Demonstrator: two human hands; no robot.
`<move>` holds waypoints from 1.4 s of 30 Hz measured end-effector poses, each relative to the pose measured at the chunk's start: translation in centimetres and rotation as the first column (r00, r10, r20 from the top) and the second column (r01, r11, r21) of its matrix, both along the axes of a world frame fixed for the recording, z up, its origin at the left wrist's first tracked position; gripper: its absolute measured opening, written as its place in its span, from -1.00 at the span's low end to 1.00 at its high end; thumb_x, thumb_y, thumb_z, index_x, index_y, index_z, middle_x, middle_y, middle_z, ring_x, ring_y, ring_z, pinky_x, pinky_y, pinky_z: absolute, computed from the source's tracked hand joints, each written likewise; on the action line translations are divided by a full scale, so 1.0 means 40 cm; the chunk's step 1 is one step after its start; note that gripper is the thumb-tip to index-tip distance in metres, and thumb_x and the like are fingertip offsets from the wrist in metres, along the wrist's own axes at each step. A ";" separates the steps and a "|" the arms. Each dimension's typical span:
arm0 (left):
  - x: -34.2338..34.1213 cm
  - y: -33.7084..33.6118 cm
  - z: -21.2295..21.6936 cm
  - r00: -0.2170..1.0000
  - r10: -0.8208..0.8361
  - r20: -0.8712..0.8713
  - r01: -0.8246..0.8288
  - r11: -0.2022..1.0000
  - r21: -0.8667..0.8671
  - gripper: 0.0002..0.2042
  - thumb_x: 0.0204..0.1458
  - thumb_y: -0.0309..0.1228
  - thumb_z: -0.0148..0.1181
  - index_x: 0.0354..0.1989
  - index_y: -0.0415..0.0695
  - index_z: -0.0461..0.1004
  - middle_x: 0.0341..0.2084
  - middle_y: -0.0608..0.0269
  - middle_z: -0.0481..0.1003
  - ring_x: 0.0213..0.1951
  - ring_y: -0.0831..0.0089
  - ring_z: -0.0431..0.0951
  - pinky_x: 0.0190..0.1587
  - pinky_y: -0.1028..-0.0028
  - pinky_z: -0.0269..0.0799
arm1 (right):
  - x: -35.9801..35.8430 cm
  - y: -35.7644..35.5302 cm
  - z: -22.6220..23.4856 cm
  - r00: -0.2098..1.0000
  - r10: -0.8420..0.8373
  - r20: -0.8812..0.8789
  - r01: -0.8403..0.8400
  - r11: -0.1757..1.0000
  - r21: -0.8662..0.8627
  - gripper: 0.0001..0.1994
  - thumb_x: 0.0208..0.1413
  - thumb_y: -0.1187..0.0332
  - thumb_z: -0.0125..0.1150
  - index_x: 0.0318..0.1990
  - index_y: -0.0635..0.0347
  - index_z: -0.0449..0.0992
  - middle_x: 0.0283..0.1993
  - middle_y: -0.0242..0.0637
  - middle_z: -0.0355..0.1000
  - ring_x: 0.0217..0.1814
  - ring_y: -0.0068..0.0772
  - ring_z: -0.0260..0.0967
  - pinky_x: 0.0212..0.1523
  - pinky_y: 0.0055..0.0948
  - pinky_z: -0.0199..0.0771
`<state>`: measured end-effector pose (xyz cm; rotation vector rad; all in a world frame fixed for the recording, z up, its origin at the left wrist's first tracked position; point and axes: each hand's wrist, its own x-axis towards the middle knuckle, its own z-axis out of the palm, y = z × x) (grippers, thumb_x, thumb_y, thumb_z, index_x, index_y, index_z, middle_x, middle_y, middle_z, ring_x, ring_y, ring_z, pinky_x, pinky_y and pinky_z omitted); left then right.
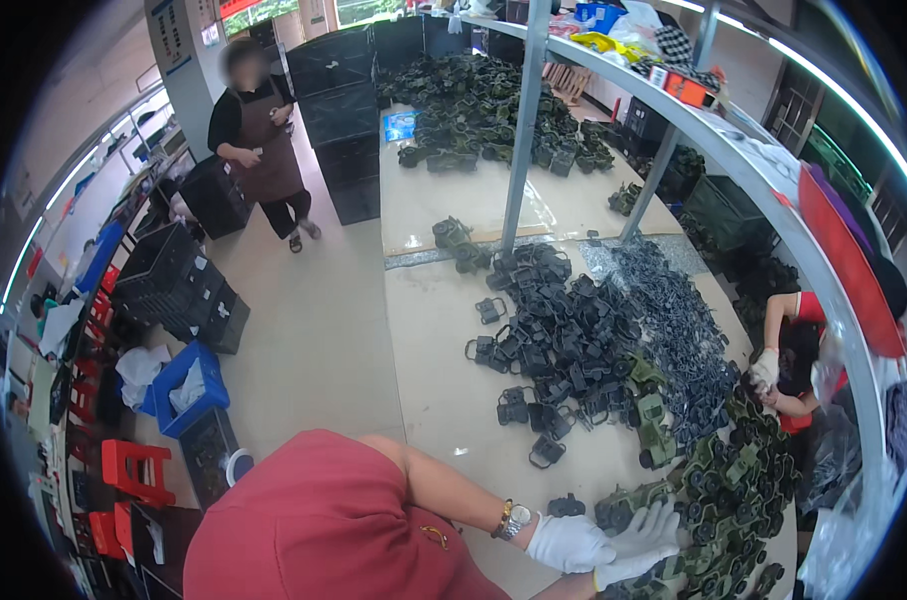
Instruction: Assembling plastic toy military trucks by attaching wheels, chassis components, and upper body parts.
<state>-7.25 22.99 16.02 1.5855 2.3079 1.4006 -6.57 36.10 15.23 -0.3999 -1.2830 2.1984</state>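
Both my hands wear white gloves at the table's near right. My left hand [571,543], below a wristwatch [515,520] and a beaded bracelet, is closed, its fingers pressed against my right glove near the thumb side. What it pinches, if anything, is hidden. My right hand [642,543] has its fingers stretched out over green camouflage toy vehicles [739,480]. Just behind my hands lies a green vehicle body [629,505], and a small dark part [567,506] sits beside it.
Black plastic frames [564,340] and small dark parts [674,330] are heaped on the table. A metal shelf post [526,130] rises from it. Across the table on the right, a co-worker's gloved hand [765,370] is busy. Another person [259,140] stands by black crates [339,130].
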 end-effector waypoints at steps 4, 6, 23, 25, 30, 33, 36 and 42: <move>0.062 0.059 0.024 0.995 -0.079 -0.060 0.080 0.997 0.011 -0.78 0.09 -0.27 0.12 -0.40 -0.16 0.33 -0.50 0.04 0.40 -0.44 0.01 0.48 -0.43 0.12 0.38 | 0.058 0.097 -0.066 0.908 -0.123 -0.400 0.382 0.635 0.672 -0.16 0.24 -0.28 -0.11 0.51 0.09 0.04 0.31 0.11 0.27 -0.11 -0.27 0.36 -0.08 -0.18 0.50; 0.087 0.065 0.009 0.993 -0.101 -0.059 0.099 0.994 -0.039 -0.79 0.10 -0.27 0.12 -0.39 -0.16 0.33 -0.49 0.04 0.40 -0.44 0.02 0.48 -0.43 0.12 0.39 | 0.081 0.124 -0.096 0.849 -0.083 -0.522 0.494 0.475 0.728 -0.15 0.23 -0.28 -0.06 0.50 0.09 0.06 0.18 0.06 0.35 -0.46 -0.48 0.16 -0.38 -0.36 0.41; -0.069 -0.285 -0.220 0.997 -0.062 0.038 0.069 0.976 -0.207 -0.77 -0.01 -0.30 0.23 -0.20 -0.05 0.41 -0.50 0.21 0.47 -0.50 0.18 0.55 -0.52 0.24 0.46 | -0.063 -0.293 -0.182 0.702 -0.711 0.045 0.534 0.568 0.627 -0.27 0.38 -0.18 -0.18 -0.18 0.52 0.55 -0.72 -0.50 0.07 -0.66 -0.68 -0.03 -0.48 -0.59 0.10; -0.063 -0.297 -0.266 1.000 -0.021 0.015 0.024 0.984 -0.179 -0.77 -0.02 -0.33 0.23 -0.20 -0.06 0.42 -0.57 0.24 0.45 -0.55 0.22 0.53 -0.53 0.25 0.44 | -0.068 -0.294 -0.235 0.674 -0.737 -0.039 0.601 0.517 0.609 -0.33 0.41 -0.11 -0.20 -0.18 0.43 0.59 -0.69 -0.55 0.06 -0.63 -0.71 -0.07 -0.51 -0.60 -0.03; -0.042 -0.318 -0.374 0.996 -0.092 -0.002 0.092 0.996 -0.004 -0.78 -0.06 -0.40 0.24 -0.21 -0.08 0.43 -0.62 0.28 0.42 -0.59 0.25 0.49 -0.55 0.27 0.41 | -0.125 -0.247 -0.276 0.795 -0.577 -0.187 0.451 0.358 0.818 -0.69 0.33 0.40 -0.10 -0.15 0.39 0.60 -0.54 -0.54 0.22 -0.56 -0.67 0.01 -0.43 -0.59 0.11; -0.030 -0.336 -0.408 0.986 -0.150 -0.069 0.153 0.987 0.038 -0.77 -0.08 -0.43 0.24 -0.20 -0.08 0.43 -0.59 0.29 0.43 -0.58 0.29 0.48 -0.56 0.29 0.39 | -0.263 -0.181 -0.252 0.823 -0.563 0.077 0.252 0.483 0.839 -0.77 0.16 0.30 0.31 -0.09 0.18 0.63 -0.49 -0.26 0.50 -0.47 -0.47 0.37 -0.28 -0.43 0.43; -0.001 -0.358 -0.442 0.967 -0.180 -0.179 0.193 0.980 0.056 -0.74 -0.11 -0.44 0.25 -0.19 -0.06 0.44 -0.56 0.33 0.43 -0.57 0.34 0.48 -0.57 0.34 0.37 | -0.408 0.002 -0.249 0.766 -0.628 0.133 -0.301 -0.169 0.939 -0.23 -0.06 0.06 0.44 0.34 -0.08 0.29 0.21 -0.11 0.38 0.15 0.02 0.34 0.07 -0.07 0.45; -0.164 -0.530 -0.412 0.976 0.153 -0.157 -0.147 0.988 0.050 -0.52 -0.23 -0.50 0.28 -0.01 -0.11 0.43 -0.25 0.09 0.50 -0.14 0.05 0.51 -0.17 0.12 0.46 | -0.569 0.185 -0.397 0.585 -0.620 0.523 -0.769 -0.218 0.601 0.01 -0.25 0.04 0.53 0.46 -0.32 0.14 0.45 -0.26 0.20 0.36 0.17 0.23 0.30 -0.02 0.36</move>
